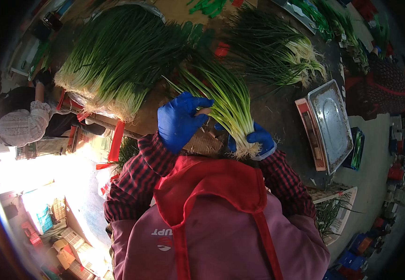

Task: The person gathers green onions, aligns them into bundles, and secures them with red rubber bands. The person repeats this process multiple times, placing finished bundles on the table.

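Note:
My right hand [261, 137], in a blue glove, is closed around the white lower end of a bunch of green onions [234, 108]. The roots hang towards me, and the long green leaves point away over the table. At the left edge of the bunch is my left hand [180, 120], also blue-gloved, with its fingers curled. One bare fingertip shows through that glove. Whether these fingers pinch a stalk is unclear. A large heap of green onions [115, 66] lies beyond on the left, and a smaller pile [293, 52] lies on the right.
A weighing scale with a worn metal pan [330, 126] stands at the right table edge [286, 115]. Red strips [116, 141] hang at the left. A white crate [342, 210] holds greens at lower right. Other people [23, 117] are at both sides.

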`<move>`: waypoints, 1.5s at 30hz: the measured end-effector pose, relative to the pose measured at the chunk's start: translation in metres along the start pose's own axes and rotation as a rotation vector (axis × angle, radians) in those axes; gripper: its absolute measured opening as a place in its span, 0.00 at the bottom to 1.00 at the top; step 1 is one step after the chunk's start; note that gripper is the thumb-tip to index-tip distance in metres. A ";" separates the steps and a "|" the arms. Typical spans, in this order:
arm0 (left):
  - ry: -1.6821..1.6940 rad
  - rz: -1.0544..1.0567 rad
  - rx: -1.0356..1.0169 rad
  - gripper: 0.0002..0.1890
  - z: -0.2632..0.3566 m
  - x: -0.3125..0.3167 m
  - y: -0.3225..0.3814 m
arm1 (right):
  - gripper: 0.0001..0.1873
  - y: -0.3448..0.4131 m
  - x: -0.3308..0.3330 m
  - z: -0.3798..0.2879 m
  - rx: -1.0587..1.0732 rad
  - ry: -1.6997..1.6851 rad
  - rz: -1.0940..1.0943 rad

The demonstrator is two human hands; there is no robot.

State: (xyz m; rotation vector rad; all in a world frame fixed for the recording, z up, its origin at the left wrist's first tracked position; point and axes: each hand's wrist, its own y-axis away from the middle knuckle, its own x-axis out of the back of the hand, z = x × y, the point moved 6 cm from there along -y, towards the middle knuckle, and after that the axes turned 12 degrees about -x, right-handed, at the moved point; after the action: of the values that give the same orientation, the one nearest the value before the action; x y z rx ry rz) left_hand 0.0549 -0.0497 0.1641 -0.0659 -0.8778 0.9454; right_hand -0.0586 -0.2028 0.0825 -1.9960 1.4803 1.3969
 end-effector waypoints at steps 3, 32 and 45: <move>0.038 0.020 0.089 0.09 -0.013 -0.002 0.004 | 0.40 -0.002 -0.002 0.002 -0.011 -0.022 -0.032; 1.523 0.011 0.471 0.19 -0.023 -0.078 0.046 | 0.41 -0.001 0.018 0.009 0.005 0.075 -0.084; 0.800 0.454 0.750 0.10 -0.068 -0.034 0.060 | 0.35 -0.004 0.020 0.008 0.065 0.208 0.105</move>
State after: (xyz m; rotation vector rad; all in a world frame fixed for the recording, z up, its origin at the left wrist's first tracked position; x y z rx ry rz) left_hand 0.0510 -0.0172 0.0732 0.0069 0.2735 1.4717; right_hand -0.0596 -0.2076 0.0612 -2.1031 1.7190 1.1918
